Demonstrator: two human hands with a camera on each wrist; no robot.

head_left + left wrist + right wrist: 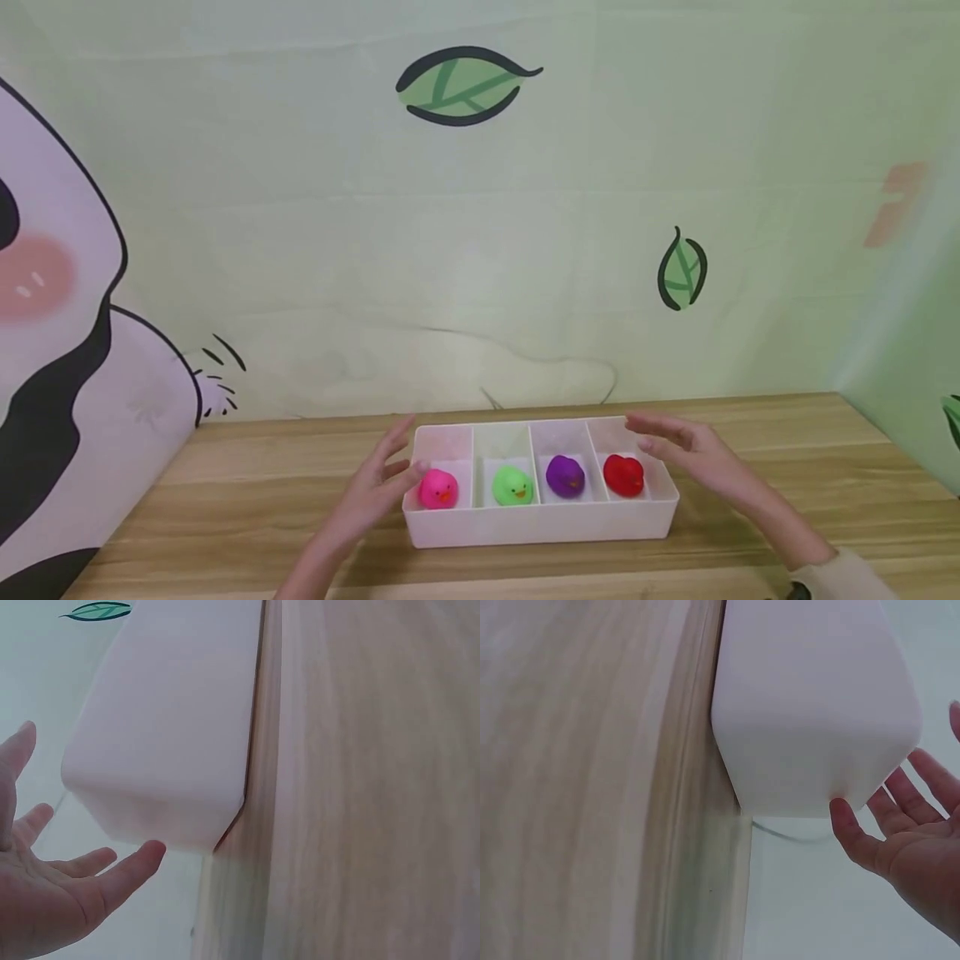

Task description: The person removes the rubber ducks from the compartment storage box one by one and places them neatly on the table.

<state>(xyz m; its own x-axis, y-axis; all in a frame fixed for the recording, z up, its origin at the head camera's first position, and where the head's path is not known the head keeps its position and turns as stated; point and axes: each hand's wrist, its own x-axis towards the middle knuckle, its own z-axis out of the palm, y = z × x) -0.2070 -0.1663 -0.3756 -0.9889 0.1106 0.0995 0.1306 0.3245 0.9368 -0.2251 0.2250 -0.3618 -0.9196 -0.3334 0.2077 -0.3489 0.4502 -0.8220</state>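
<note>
A white divided box (543,525) stands on the wooden table, with one toy duck in each compartment. From left to right they are a pink duck (438,489), a green duck (513,486), a purple duck (566,477) and a red duck (624,475). My left hand (382,477) is at the box's left end, fingers spread and relaxed, holding nothing. At the opposite end is my right hand (693,450), its fingers loosely extended by the upper rim. In the right wrist view, a fingertip (841,810) is right at the box's end wall (802,769).
Wood-grain table (255,483) extends on both sides of the box. Behind it hangs a pale green backdrop (375,250) with printed leaves and a panda-like figure (142,367) at the left. A light sleeve (843,575) covers the right forearm.
</note>
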